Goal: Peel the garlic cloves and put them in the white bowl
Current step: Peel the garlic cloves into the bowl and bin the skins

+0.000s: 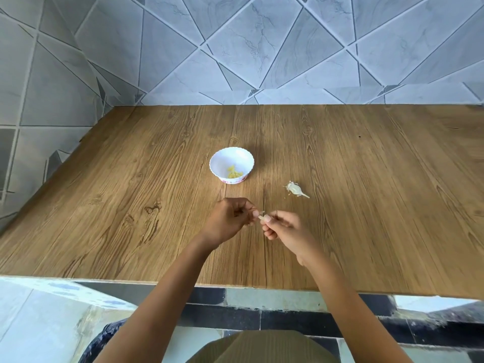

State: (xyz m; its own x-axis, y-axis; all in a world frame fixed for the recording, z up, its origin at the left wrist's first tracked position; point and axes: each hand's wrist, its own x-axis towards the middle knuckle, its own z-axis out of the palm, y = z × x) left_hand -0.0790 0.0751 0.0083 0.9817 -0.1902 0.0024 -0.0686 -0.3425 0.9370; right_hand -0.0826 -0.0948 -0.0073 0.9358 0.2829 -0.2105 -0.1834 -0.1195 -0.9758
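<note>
We hold one garlic clove (262, 217) between our two hands, over the bench (366, 218) and near the middle of its front edge. Its long axis runs roughly left to right, from one hand to the other, and only a short pale part shows between the fingertips. Our left hand (230, 218) is curled, thumb and forefinger pinching the clove's left end, the other fingers folded toward the palm. Our right hand (285, 229) pinches the right end with its fingertips, the remaining fingers curled beneath. Both forearms come in over the front edge and converge on the clove.

The white bowl (217, 166) stands beyond the hands toward the back edge, a little to the left, so our left hand is the nearer one. A few yellowish peeled cloves (234, 172) lie on its floor. Right of the bowl and apart from it, the garlic remnant (296, 189), papery skin with a stalk, lies on the bench, nearer our right hand.

We judge that the peeling of this clove is in hand; how much skin clings to it is too small to tell. Once it is bare, a short forward carry reaches the bowl.
</note>
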